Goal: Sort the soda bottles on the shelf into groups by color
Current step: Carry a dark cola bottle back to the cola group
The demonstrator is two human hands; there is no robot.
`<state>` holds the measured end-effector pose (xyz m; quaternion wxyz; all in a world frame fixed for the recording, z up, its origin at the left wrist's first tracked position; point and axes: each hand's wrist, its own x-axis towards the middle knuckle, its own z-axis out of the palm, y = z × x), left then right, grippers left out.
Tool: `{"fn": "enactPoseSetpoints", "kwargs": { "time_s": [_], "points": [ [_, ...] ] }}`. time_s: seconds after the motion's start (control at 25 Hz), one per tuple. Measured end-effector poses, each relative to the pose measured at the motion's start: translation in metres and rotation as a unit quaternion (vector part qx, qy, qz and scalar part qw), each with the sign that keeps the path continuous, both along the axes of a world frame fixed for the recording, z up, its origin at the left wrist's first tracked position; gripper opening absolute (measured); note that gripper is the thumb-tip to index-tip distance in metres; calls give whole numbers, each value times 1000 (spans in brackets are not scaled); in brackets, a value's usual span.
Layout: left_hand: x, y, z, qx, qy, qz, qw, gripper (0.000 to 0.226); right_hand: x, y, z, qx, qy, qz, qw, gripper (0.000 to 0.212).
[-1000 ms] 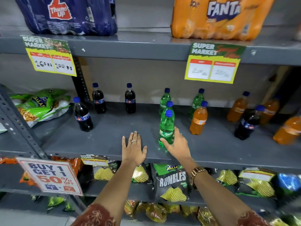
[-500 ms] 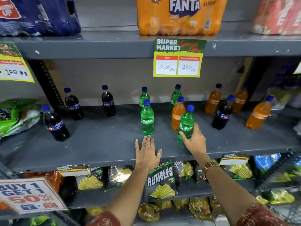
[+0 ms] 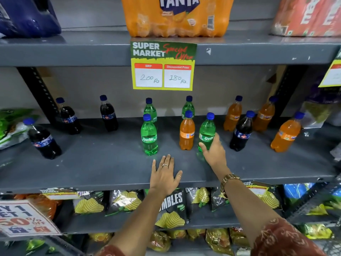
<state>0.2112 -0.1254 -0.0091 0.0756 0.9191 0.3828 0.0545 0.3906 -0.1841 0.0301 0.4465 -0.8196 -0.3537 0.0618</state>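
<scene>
Gripping green Sprite bottle (image 3: 207, 133), right hand (image 3: 214, 154)

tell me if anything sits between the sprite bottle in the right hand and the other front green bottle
Yes: the front orange bottle stands between the held Sprite bottle in the right hand and the front green bottle. The left hand rests flat nearer the shelf edge, clear of that line.

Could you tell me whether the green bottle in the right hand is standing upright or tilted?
Tilted: the green bottle leans rightward in the right hand.
</scene>
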Motion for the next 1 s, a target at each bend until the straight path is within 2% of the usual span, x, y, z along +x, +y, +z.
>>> {"fn": "enactPoseSetpoints", "kwargs": {
  "time_s": [0.16, 0.28, 0.36, 0.44, 0.52, 0.68, 0.84, 1.0],
  "points": [
    [2, -1, 0, 4, -3, 6, 1000, 62, 6, 3, -1, 10, 13, 24, 1000, 57],
    [3, -1, 0, 4, 0, 10, 1000, 61, 12, -2, -8, 46, 13, 38, 998, 65],
    [3, 0, -1, 5, 4, 15, 1000, 64, 19, -11, -13, 90, -14, -11, 996, 58],
    [4, 0, -1, 10, 2, 18, 1000, 81, 32, -19, -12, 126, -57, -108, 985, 36],
    [4, -1, -2, 15, -1, 20, 1000, 94, 45, -26, -6, 137, -47, -193, 971, 26],
    [4, -2, -2, 19, -3, 25, 1000, 95, 65, -30, -1, 127, -5, -261, 957, 45],
    [5, -2, -3, 26, -7, 28, 999, 94, 75, -25, -13, 155, 64, -219, 961, 64],
    [5, -1, -5, 23, -9, 31, 999, 93, 77, -25, -18, 144, 95, -197, 965, 69]
  ]
}}
